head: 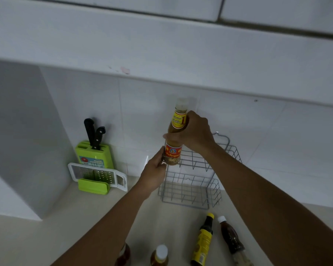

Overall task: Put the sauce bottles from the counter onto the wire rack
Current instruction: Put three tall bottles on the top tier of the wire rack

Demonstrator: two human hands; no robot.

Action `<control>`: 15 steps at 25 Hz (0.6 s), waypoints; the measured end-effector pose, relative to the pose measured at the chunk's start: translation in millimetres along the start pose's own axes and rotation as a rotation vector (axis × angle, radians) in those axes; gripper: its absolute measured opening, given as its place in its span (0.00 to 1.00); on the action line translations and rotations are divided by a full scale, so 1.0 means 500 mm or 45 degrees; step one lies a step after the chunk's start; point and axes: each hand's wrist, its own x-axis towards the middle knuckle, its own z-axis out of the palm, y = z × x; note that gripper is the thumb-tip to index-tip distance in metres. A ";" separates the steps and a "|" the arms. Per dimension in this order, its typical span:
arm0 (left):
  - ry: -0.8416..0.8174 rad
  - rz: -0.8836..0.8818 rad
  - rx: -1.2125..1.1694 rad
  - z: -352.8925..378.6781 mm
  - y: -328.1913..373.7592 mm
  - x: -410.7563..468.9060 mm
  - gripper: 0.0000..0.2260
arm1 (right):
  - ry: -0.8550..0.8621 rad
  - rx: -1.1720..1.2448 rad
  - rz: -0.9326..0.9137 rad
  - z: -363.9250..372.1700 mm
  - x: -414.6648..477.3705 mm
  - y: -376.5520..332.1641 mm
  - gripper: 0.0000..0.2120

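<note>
My right hand (193, 134) grips a tall orange sauce bottle (176, 129) with a white cap and red-yellow labels, held upright at the left end of the wire rack's upper tier. My left hand (155, 168) holds the left corner of the grey two-tier wire rack (192, 191), touching the bottle's base. On the counter near me stand a dark bottle with a yellow cap (203, 240), a brown bottle with a white cap (232, 237), an orange bottle with a white cap (160, 255) and a reddish bottle (124, 255) partly hidden behind my left arm.
A green knife block (93, 154) with two black-handled knives stands at the back left, with a white and green grater (98, 176) leaning in front of it. A white tiled wall and an overhanging shelf lie behind the rack. The beige counter (65, 227) extends left.
</note>
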 end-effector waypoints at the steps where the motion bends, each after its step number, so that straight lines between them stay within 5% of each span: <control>1: -0.001 0.002 -0.008 0.001 -0.001 0.001 0.30 | 0.020 -0.020 0.011 0.004 -0.001 -0.002 0.36; 11: -0.007 -0.005 0.010 -0.006 0.000 -0.018 0.29 | -0.024 0.066 0.022 0.010 -0.030 0.000 0.34; 15: 0.362 0.106 0.006 0.008 0.020 -0.070 0.24 | -0.109 0.155 0.068 -0.014 -0.045 0.009 0.38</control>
